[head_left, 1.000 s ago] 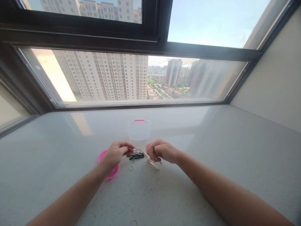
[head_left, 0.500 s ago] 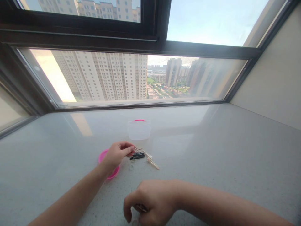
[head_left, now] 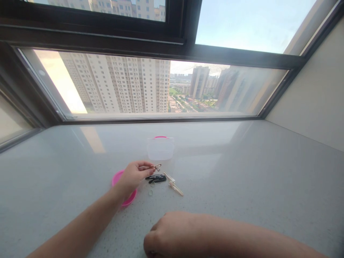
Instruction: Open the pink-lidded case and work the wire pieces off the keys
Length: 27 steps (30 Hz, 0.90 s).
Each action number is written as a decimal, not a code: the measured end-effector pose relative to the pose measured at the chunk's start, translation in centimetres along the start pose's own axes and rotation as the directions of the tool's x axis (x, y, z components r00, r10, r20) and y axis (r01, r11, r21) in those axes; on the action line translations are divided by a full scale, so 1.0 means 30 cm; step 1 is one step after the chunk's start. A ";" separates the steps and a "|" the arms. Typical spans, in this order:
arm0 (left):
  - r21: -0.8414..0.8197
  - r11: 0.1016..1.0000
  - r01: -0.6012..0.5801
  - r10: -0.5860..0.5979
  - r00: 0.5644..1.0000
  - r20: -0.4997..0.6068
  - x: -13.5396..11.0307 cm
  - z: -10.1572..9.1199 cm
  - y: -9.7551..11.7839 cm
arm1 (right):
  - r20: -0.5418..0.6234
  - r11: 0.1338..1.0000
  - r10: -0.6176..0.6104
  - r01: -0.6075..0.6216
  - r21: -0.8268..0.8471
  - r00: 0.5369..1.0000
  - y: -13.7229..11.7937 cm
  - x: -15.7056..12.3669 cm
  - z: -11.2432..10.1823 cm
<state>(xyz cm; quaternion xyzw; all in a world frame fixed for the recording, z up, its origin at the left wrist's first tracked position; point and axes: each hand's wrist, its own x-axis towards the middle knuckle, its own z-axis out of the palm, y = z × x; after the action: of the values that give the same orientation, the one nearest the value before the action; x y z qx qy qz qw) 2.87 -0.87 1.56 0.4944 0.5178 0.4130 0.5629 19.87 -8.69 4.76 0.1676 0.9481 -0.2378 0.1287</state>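
Looped piece (head_left: 157, 167): showing thin, bronze-coloured loops
Left hand (head_left: 136, 175): pinching it, thumb and fingers nearly meeting
Right hand (head_left: 168, 233): curling inward, hiding its grip; cannot tell

Likely home, flat high above ground. Wide, pale, speckled sill (head_left: 242, 179) set deep under big window, bay-style; dark frame (head_left: 134, 47), plain pale wall (head_left: 317, 100) at right. Outside: apartment block (head_left: 134, 86) with rows of small windows, farther tower (head_left: 199, 82), greenery far below. Personal items on sill: black hair clips (head_left: 158, 178), clear box (head_left: 160, 149) with pink handle (head_left: 160, 137).
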 end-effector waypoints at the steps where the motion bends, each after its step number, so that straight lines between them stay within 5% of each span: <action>1: -0.007 1.000 0.002 -0.002 1.000 -0.002 0.001 0.000 -0.002 | -0.020 1.000 0.009 -0.009 -0.008 1.000 0.007 0.002 0.002; 5: -0.057 0.998 0.000 -0.001 1.000 -0.010 0.003 0.002 -0.005 | -0.323 0.992 0.103 -0.120 -0.032 0.941 0.104 0.018 0.027; 7: -0.090 0.996 0.004 -0.005 1.000 -0.008 0.001 0.004 -0.003 | -0.529 0.974 0.216 -0.222 0.053 0.820 0.171 0.027 0.034; 12: -0.120 0.993 0.023 -0.022 1.000 0.007 -0.006 0.005 0.007 | -0.707 0.940 0.336 -0.179 0.290 0.622 0.258 0.033 0.022; 16: -0.119 0.993 -0.006 0.008 1.000 0.017 -0.003 0.005 0.007 | -0.701 0.841 0.492 -0.074 0.536 0.516 0.275 0.027 0.011; 22: -0.113 0.993 -0.028 0.030 0.999 0.020 -0.009 0.009 0.017 | -0.595 0.596 0.675 0.154 0.788 0.436 0.331 0.012 -0.021; 27: -0.132 0.991 -0.029 0.032 0.999 0.027 -0.027 0.025 0.026 | -0.462 0.348 0.732 0.309 0.885 0.500 0.339 0.007 -0.036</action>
<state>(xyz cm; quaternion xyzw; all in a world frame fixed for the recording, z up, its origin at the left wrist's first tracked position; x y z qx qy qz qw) 3.56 -1.62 2.44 0.4700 0.4737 0.4477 0.5952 23.35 0.33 1.48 0.4452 0.5392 -0.5800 -0.4179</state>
